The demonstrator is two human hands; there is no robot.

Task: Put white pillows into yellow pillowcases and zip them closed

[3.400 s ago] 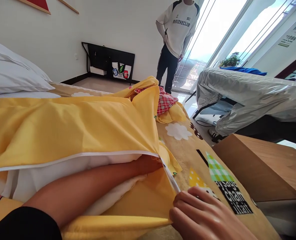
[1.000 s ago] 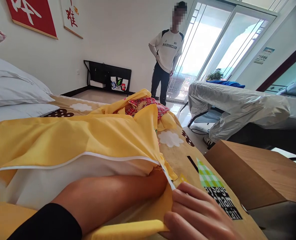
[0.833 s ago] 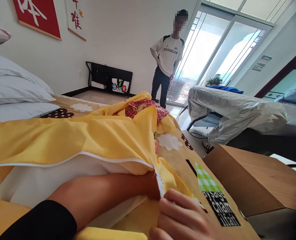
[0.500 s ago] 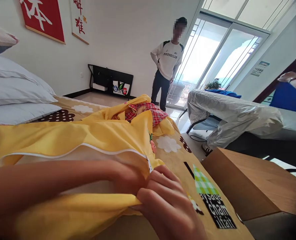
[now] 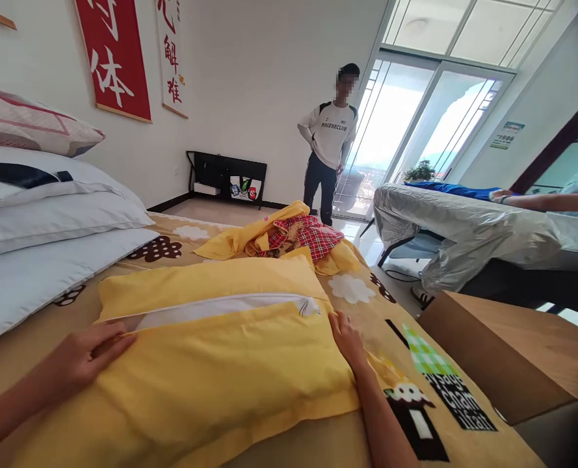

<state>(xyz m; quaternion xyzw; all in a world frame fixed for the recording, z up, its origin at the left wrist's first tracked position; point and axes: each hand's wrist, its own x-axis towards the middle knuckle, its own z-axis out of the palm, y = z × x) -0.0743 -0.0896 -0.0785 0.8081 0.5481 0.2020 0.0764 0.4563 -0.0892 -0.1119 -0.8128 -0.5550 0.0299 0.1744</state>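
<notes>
A yellow pillowcase (image 5: 230, 364) lies in front of me with its long zip opening facing up. Through the slit a white pillow (image 5: 186, 314) shows inside it. My left hand (image 5: 86, 354) is closed on the edge of the opening near its left end, thumb and fingers pinching the cloth. At the right side edge, close to the end of the slit, my right hand (image 5: 347, 335) has its fingers curled round the fabric. Beyond the pillowcase is a crumpled heap of yellow and red checked cloth (image 5: 313, 235).
White pillows (image 5: 49, 218) are stacked at the left on the patterned bed sheet (image 5: 361, 312). A cardboard box (image 5: 517, 351) stands at the right. Behind it is a table under a silvery cover (image 5: 464, 214), where another person's arm (image 5: 552, 201) reaches in. One person (image 5: 330, 143) stands near the glass doors.
My left arm has come out of the opening and its hand now holds the left end of the slit. The pillowcase lies flatter, with my right hand at its right edge. The view has shifted.
</notes>
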